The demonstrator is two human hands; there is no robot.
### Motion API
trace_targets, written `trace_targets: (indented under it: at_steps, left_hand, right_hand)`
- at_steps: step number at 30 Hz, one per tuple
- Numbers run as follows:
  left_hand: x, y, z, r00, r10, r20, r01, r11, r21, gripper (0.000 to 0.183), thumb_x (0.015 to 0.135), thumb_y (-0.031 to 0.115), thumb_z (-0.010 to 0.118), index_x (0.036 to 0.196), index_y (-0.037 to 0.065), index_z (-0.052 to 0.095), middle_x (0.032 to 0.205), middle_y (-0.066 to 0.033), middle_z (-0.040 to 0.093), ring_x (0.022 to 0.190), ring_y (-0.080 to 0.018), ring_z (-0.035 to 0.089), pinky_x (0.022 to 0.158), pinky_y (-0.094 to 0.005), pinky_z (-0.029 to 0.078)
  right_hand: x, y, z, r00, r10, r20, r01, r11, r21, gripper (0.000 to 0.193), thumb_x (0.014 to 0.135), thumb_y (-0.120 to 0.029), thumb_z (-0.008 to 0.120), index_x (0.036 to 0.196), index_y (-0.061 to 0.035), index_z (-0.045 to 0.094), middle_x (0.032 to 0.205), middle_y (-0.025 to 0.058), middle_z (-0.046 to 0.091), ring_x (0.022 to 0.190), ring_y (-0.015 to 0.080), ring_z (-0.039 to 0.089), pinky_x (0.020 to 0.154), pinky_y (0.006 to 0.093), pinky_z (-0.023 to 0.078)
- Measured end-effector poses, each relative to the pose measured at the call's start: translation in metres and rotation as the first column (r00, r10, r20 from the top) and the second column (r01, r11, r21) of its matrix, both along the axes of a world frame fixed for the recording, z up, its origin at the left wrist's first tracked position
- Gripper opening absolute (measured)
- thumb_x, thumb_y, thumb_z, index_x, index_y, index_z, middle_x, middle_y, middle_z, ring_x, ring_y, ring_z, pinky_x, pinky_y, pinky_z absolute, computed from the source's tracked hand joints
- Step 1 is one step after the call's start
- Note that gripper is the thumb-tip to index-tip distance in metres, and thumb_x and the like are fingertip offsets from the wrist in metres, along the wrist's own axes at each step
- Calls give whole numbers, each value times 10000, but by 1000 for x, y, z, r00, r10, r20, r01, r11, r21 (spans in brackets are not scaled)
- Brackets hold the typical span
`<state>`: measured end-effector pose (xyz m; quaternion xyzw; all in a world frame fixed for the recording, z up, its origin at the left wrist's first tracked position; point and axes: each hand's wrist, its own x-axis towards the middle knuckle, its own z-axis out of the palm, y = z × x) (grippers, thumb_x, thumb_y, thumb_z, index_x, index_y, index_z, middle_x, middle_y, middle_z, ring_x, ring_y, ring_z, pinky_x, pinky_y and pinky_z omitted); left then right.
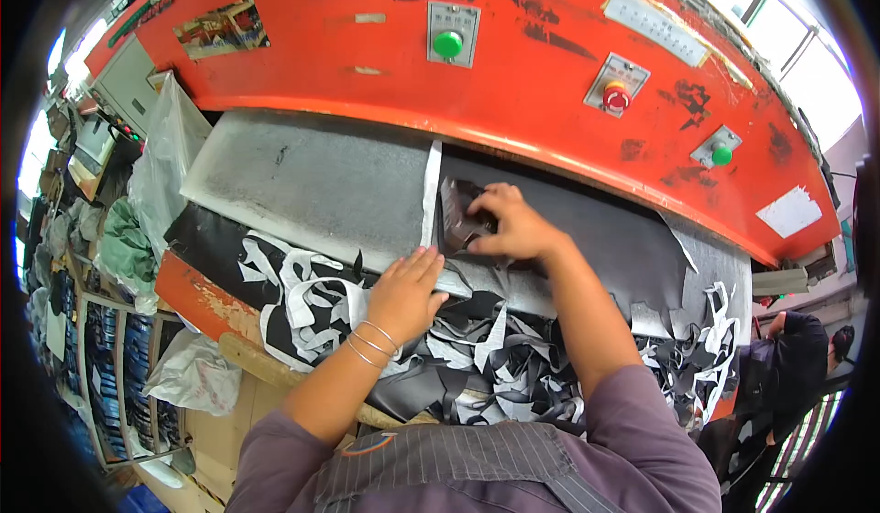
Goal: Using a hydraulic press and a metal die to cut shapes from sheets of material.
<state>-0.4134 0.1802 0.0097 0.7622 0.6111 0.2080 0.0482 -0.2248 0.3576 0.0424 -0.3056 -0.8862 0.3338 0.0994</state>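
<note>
Dark brown metal cutting die (pixel 458 212), a small block-shaped frame, stands on the black sheet material (pixel 605 238) that lies on the grey cutting bed (pixel 312 178) under the big orange press head (pixel 513 64). Its long axis seems to run from the person toward the machine, a little tilted, with the far end pointing at the orange head. The right hand (pixel 518 224) covers the near right side of the die, fingers (pixel 490 197) curled and closed around its top edge, probably to keep it steady in its place on the sheet. The left hand (pixel 408 288) lies flat just beside it, fingers (pixel 423 261) stretched and kept together, pressing on the pale strip of material at the front edge of the bed; I judge this holds the sheet flat so it cannot slide. Thin silver bangles (pixel 371 343) are on the left wrist. Black and white cut scraps (pixel 495 357) are heaped on the bench between the bed and the person.
</note>
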Motion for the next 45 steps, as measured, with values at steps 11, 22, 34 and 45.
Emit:
trace_targets:
  at_steps: [11,22,34,45]
  left_hand:
    - [-4,49,30,905,-181,386,166,984,72,746,711,72,710,1384,61,389,1320,-213,458,1206,-383,458,1005,-414,394]
    - [-35,-29,87,979,-204,-22,190,940,-283,664,753,212,720,1341,41,463,1138,-178,594,1097,-352,535,989,-423,373]
    - [65,87,-33,916,-52,397,101,989,-105,766,783,65,517,1456,-48,169,1364,-160,514,1262,-301,464,1122,-443,204]
    - [74,98,-40,874,-48,483,80,996,-46,722,781,36,481,1435,-79,197,1322,-176,550,1249,-314,488,1139,-450,201]
  right_hand:
    - [20,-76,-28,884,-86,-460,60,996,-70,603,611,-275,829,1133,-76,604,1281,244,362,1220,404,382,1037,429,321]
    - [87,-20,8,943,-322,84,291,919,265,463,628,-278,770,1048,-111,669,1395,190,416,1205,344,447,964,403,449]
    - [124,-54,-51,847,-528,-64,525,812,255,894,655,-341,819,1409,-104,402,1354,202,489,1262,389,425,1060,442,331]
    - [124,-48,-60,850,-512,-128,520,771,368,782,691,-298,768,1355,-30,453,1226,184,593,1146,348,546,1094,452,298]
